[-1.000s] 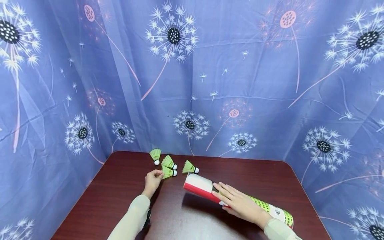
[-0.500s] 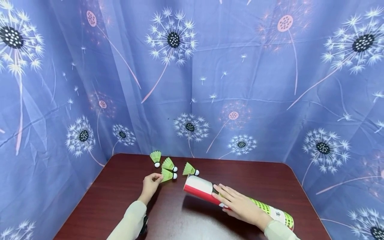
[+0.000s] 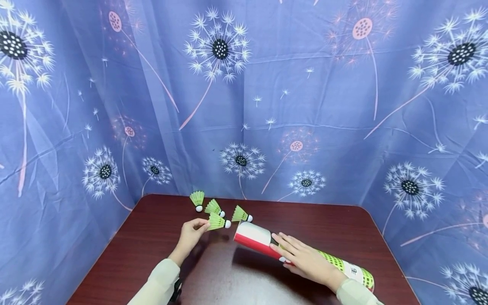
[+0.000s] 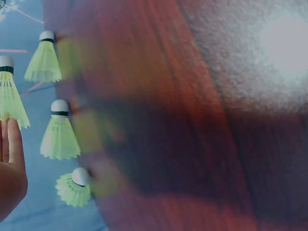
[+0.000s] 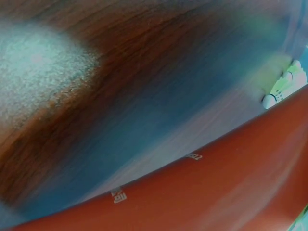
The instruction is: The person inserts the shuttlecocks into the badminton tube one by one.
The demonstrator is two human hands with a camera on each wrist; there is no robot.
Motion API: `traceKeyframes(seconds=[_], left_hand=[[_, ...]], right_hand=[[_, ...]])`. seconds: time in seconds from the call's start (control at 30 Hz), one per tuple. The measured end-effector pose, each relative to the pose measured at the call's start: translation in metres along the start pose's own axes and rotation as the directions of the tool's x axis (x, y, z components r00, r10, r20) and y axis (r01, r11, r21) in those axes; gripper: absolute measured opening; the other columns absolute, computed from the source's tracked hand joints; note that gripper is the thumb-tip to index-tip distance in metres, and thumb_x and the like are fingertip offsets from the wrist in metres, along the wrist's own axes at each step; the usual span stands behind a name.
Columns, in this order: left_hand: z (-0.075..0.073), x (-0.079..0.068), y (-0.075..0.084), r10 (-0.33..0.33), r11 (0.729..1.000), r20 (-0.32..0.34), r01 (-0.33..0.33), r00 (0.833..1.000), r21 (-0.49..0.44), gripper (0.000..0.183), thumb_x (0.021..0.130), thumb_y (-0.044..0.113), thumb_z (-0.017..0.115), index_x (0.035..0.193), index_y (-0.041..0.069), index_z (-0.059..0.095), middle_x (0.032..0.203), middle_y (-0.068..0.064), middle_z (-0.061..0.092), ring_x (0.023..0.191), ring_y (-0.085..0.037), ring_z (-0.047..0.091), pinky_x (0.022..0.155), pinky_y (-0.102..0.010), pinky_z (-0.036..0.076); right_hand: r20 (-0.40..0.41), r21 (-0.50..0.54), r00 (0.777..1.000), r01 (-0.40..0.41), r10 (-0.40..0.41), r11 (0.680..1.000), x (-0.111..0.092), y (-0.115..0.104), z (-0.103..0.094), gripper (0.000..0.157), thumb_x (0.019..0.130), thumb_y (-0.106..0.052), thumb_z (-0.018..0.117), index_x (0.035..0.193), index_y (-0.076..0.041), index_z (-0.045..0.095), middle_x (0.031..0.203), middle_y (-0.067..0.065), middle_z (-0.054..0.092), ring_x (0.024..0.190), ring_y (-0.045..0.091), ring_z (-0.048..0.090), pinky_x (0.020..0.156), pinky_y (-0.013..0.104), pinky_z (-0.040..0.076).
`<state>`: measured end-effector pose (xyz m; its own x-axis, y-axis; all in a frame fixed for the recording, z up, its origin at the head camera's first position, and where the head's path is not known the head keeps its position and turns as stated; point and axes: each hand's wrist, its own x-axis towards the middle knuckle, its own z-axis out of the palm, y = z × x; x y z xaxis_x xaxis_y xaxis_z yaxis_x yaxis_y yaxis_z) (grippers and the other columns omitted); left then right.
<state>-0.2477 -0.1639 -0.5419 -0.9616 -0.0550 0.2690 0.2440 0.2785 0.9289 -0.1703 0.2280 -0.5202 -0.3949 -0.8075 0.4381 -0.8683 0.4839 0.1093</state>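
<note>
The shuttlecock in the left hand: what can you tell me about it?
The shuttlecock has a flared yellow-green skirt, a black band and a rounded white tip; whether feather or plastic, I can't tell. The left hand pinches its skirt near the wide end. It lies roughly sideways, tip toward the tube, and appears lifted off the dark red table.

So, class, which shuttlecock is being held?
The frontmost shuttlecock, its skirt pinched by the left hand; the other three shuttlecocks lie unheld on the table.
</note>
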Motion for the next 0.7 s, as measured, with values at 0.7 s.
traceKeyframes(seconds=[0.7], left_hand=[[-0.005,-0.017,0.065,0.038,0.996,0.161,-0.024,0.986,-0.088,0.010,0.084,0.000,0.071,0.092,-0.007,0.070,0.086,-0.023,0.070,0.075,-0.013,0.066,0.068,-0.024,0.053]], right_hand=[[0.011,-0.024,1.000,0.002,-0.002,1.000,-0.001,0.003,0.000,0.060,0.099,-0.037,0.052,0.149,-0.011,0.034,0.154,0.013,0.030,0.137,0.030,0.036,0.116,0.030,0.015]])
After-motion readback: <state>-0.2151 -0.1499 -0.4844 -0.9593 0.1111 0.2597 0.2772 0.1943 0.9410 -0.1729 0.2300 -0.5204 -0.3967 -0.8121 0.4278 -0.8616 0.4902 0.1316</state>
